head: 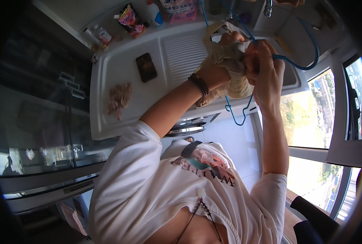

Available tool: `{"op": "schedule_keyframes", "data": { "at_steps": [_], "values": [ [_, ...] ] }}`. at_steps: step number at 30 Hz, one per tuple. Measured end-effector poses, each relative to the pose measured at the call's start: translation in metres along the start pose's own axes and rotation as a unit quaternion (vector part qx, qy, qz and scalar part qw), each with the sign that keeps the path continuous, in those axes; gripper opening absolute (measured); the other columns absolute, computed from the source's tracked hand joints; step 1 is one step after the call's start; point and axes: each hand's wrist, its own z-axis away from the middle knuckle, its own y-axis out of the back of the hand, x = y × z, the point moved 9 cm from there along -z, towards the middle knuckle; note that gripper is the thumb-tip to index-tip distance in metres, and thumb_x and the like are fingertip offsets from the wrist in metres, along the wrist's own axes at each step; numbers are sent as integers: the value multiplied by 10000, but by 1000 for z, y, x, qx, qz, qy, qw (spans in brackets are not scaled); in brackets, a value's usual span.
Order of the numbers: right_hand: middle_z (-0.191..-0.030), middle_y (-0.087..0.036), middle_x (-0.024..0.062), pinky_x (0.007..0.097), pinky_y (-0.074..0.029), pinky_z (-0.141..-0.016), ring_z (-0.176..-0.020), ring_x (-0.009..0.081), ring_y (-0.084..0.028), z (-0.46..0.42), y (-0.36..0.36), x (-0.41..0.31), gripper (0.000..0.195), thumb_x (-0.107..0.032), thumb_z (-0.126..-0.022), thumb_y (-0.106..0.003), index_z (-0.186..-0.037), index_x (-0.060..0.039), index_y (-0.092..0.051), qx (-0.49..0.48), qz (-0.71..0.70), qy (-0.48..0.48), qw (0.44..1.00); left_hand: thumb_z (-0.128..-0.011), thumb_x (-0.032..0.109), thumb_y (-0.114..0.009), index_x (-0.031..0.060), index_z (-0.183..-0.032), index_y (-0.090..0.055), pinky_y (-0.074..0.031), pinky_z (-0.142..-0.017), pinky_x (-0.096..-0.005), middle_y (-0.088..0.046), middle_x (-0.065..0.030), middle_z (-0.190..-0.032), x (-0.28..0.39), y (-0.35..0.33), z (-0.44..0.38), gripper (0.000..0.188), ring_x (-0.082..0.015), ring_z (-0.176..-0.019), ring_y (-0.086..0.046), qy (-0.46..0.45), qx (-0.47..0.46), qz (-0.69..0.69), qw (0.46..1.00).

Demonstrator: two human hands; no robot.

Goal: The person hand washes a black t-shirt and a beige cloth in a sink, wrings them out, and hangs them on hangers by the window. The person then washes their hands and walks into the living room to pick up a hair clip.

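Observation:
A pale beige garment (240,85) with lacy, perforated parts hangs bunched between both hands, over the right part of a white laundry sink. My left hand (231,38), with dark beaded bracelets at the wrist, reaches through its folds, its fingers curled on the fabric. Close beside it, my right hand (260,61) is closed around a blue clothes hanger (306,65) and an edge of the cloth. Blue hanger parts also show above the hands and below the garment; whether they are all one hanger I cannot tell. My right fingertips are partly hidden.
A dark phone (146,67) and a crumpled pinkish cloth (119,99) lie on the white sink top (107,129), left of its ribbed washboard (185,55). Bottles and a pink detergent pouch (179,10) stand along the back. A tap (268,9) is at the back right, windows at the right.

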Motion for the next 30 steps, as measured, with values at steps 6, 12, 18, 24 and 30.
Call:
{"op": "schedule_keyframes", "data": {
  "at_steps": [6,12,18,24,30],
  "values": [
    [-525,-398,1,205,-169,-343,-378,28,-256,-8,5,12,308,-232,-919,-385,-749,-9,-514,-20,-36,-97,994,-770,267,-572,46,-1117,-557,-410,-859,-352,-572,-112,-1103,-48,-122,51,412,-258,-1043,-519,85,-667,-44,739],
    [-520,-393,-7,217,-170,-345,-370,33,-242,-32,48,17,343,-252,-916,-397,-758,12,-550,-4,-6,-135,991,-785,308,-586,-3,-908,-607,-427,-822,-368,-610,-133,-961,-3,-97,6,335,-261,-950,-560,62,-573,-24,817],
    [-517,-369,-30,200,-162,-351,-367,20,-246,-46,59,-33,379,-328,-923,-419,-806,-10,-590,-23,152,-39,987,-717,343,-694,-1,-921,-548,-477,-727,-340,-608,-129,-876,-31,2,15,426,-244,-904,-580,125,20,120,985],
    [-494,-338,-52,180,-157,-349,-358,13,-245,-62,58,-74,359,-345,-919,-427,-825,-34,-580,-32,190,-36,981,-673,379,-741,21,-872,-545,-481,-640,-282,-605,-79,-805,-19,-35,13,454,-169,-699,-593,201,-106,206,952],
    [-473,-309,-50,178,-152,-327,-333,13,-223,-59,61,-128,335,-326,-925,-412,-771,-57,-537,-97,312,20,945,-732,281,-714,41,-853,-514,-446,-620,-206,-560,-17,-766,9,20,-27,336,-63,-705,-525,163,-120,452,869]
  ]
}}
